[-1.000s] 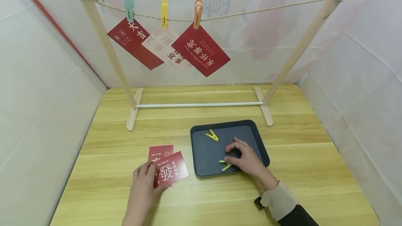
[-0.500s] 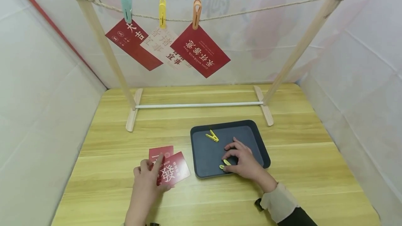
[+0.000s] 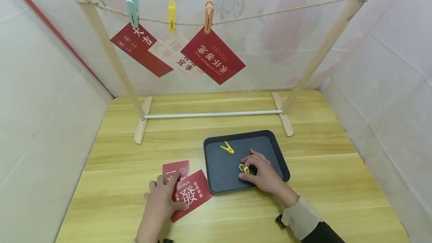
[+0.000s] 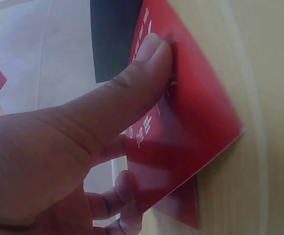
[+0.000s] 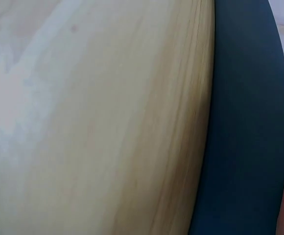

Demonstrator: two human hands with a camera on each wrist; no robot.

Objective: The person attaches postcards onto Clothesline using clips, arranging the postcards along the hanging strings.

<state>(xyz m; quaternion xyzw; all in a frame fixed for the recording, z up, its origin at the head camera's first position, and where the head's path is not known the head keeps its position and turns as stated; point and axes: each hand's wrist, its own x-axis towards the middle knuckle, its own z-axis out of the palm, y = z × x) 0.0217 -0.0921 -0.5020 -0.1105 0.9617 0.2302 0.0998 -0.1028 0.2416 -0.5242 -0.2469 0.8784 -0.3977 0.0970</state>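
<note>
My left hand (image 3: 163,197) is at two overlapping red cards on the table. Its thumb lies on the face of the front card (image 3: 199,188), which bears a large white character, with the fingers at that card's far side; in the left wrist view the thumb presses the red card (image 4: 196,103). Partly covered behind it is the other red card (image 3: 172,167). Over the dark tray (image 3: 216,177), my right hand (image 3: 264,173) pinches a yellow clothespin (image 3: 242,167) between thumb and fingers. A second yellow clothespin (image 3: 227,147) lies in the tray.
Behind stands a wooden frame (image 3: 113,59) with a twine line (image 3: 270,12). Teal (image 3: 132,10), yellow (image 3: 171,18) and orange (image 3: 209,16) clothespins hold three cards on it; the right one is a red card (image 3: 216,57). A white bar (image 3: 212,114) joins the frame's feet.
The front red card has slid right and toward me under my left hand, uncovering more of the card behind. My right hand has closed on the clothespin, which has turned in its fingers.
</note>
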